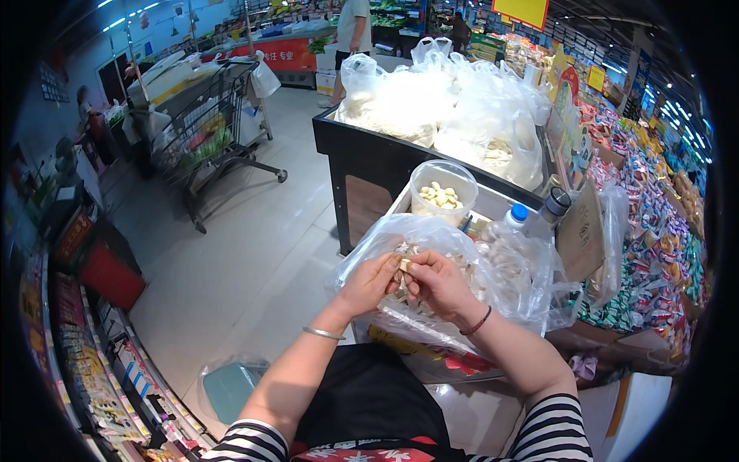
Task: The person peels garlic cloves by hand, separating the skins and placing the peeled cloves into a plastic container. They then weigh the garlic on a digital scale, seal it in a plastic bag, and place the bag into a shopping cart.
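Both hands meet over an opened clear plastic bag (369,245) of papery skins and peelings, apparently garlic. My left hand (372,283) and my right hand (436,283) pinch a small pale clove (404,264) between their fingertips. Just beyond the bag stands a clear round plastic tub (443,193) with peeled cloves (441,195) in it. A knotted-looking clear bag (508,260) of whitish bulbs lies to the right of the peelings.
Behind the tub, a black-edged display stand (375,136) bears filled plastic bags. A blue-capped bottle (518,215), a flask (555,205) and a cardboard sign (580,237) stand at right, beside packaged goods. A shopping cart (216,127) and a person (353,34) are further off.
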A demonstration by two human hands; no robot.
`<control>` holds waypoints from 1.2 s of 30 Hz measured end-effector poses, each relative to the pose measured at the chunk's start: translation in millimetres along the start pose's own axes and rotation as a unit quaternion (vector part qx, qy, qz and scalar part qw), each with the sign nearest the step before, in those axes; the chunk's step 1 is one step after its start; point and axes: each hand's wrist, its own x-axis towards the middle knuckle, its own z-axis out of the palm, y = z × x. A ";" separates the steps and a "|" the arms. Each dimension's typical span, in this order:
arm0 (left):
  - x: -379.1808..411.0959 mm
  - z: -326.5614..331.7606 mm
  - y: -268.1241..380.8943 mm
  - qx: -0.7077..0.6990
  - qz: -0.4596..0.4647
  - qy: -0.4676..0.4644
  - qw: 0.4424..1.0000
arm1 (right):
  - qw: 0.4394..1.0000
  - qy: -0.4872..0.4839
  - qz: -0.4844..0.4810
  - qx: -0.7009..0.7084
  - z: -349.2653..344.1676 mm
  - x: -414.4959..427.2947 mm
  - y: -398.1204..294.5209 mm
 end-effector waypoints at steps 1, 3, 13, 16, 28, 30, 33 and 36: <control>-0.5 -1.0 1.3 -0.015 -0.005 -0.007 1.000 | 0.999 -0.015 0.018 0.028 -1.9 0.5 -1.5; -2.7 -2.0 4.0 -0.047 -0.016 -0.023 0.998 | 0.994 -0.043 0.056 0.085 -6.5 1.8 -1.4; 1.6 11.5 7.4 0.215 0.040 0.078 0.973 | 0.975 0.071 -0.117 -0.173 -5.0 3.9 7.6; 2.4 9.0 2.0 0.134 0.021 0.050 0.990 | 0.986 0.059 -0.091 -0.125 -6.9 4.6 6.3; 1.9 8.5 6.3 0.030 -0.003 -0.011 0.999 | 0.989 0.045 -0.074 -0.116 -13.2 3.7 4.3; 1.7 4.9 1.9 0.037 -0.005 -0.018 0.999 | 0.992 0.048 -0.069 -0.095 -8.6 2.7 2.4; 1.6 4.9 0.6 0.021 -0.007 -0.021 1.000 | 0.989 0.044 -0.081 -0.114 -13.9 4.9 5.6; 2.8 3.3 -3.4 0.008 -0.012 -0.025 1.000 | 0.985 0.056 -0.092 -0.135 -13.7 4.9 6.9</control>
